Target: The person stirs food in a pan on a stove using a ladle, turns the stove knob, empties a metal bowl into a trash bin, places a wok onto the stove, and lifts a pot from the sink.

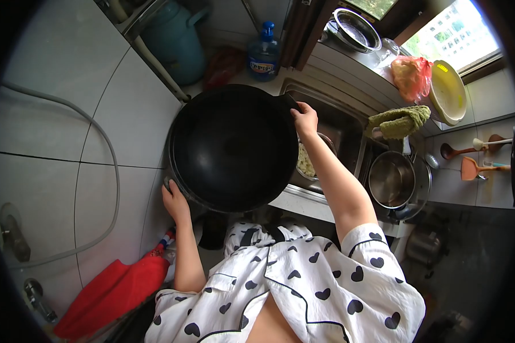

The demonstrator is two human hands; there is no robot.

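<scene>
A large black wok [232,148] is held up in front of me, its dark inside facing me. My right hand [305,119] grips the short handle at its upper right. At the lower left edge, my left hand [175,200] is closed on the wok's other side; the thumb shows and the other fingers are partly hidden. Behind the wok's right side, a bowl of pale chopped food [306,162] is partly covered by my right forearm. It sits in the metal sink [343,123].
Right of the sink stand a steel pot [391,179] and a green cloth [400,121]. A blue-capped bottle [263,54] and a teal container [174,46] stand behind the wok. Tiled wall [40,126] and red cloth [117,294] lie left. Utensils [469,168] hang at right.
</scene>
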